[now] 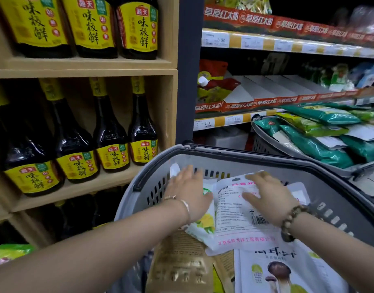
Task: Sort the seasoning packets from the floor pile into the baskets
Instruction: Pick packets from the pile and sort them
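Basket (224, 153) sits under both hands, grey, slotted wall, already holding several packets. Left hand (188, 193) is palm down, fingers straight and a little spread, nothing pinched. It hovers at or on a yellow-green packet (207, 225); contact is unclear because of blur. Right hand (268, 199) is also flat, fingers straight, palm on the white packet (234, 216), with no curl round it.

Key relation: the white packet lies directly beneath the right palm and runs out to that hand's thumb side, so its left edge ends just beside the left hand. Its long axis goes roughly from the wrists toward the far rim, leaning slightly. The right hand is nearer and covers it; the left only borders it.

Wrist-side of the hands, a brown packet (181, 261) and a mushroom packet (287, 269) overlap the near rim. Beyond the right hand, well apart, a second basket (264, 142) is full of green packets (321, 149). Bottles (110, 144) stand on shelves past the left hand.

Judgement: this looks like pressing or levelling a dropped packet. The floor pile is not in view, so the amount left is unknown. The next move probably calls for lifting both hands clear of the rim.
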